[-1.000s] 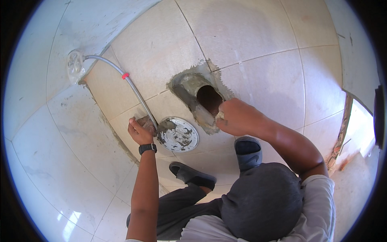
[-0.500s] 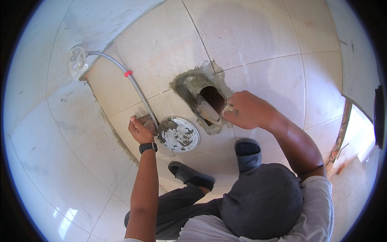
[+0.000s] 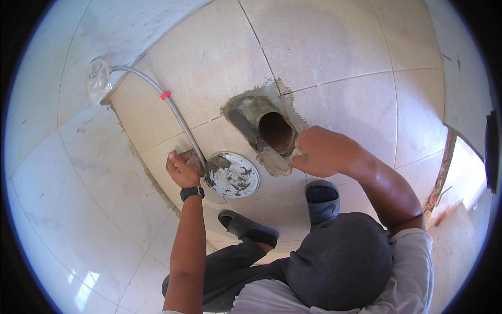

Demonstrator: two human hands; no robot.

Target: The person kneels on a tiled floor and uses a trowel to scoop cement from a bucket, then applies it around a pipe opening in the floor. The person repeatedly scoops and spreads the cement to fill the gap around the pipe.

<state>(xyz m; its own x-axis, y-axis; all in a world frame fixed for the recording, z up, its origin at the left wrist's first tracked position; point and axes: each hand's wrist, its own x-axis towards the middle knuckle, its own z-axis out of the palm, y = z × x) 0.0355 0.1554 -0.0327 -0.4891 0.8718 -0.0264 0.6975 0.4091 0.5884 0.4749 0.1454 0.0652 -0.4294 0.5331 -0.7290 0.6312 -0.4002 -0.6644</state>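
Note:
My right hand (image 3: 321, 152) is closed at the near right side of a pipe opening (image 3: 275, 131) in the floor. Its fingers grip the end of a thin, flat, pale grey piece (image 3: 273, 158), smeared and scraper-like, its exact kind unclear. That piece lies along the near edge of the opening, against wet grey mortar (image 3: 243, 107). My left hand (image 3: 182, 170), a black watch on its wrist, rests by a brown square patch (image 3: 189, 158) with its fingers fairly straight; the thumb is partly hidden. Beside it lies a round white plate (image 3: 231, 174) smeared with mortar.
A grey flexible hose (image 3: 175, 111) with a red ring curves from the wall to the brown patch. Clear plastic (image 3: 99, 81) wraps its wall end. My sandalled feet (image 3: 321, 201) stand on the beige tiles (image 3: 340, 110). White marbled wall tiles (image 3: 89, 193) rise at left.
My right hand and the flat pale piece have shifted slightly toward me, uncovering more of the pipe opening. The left hand stays in place.

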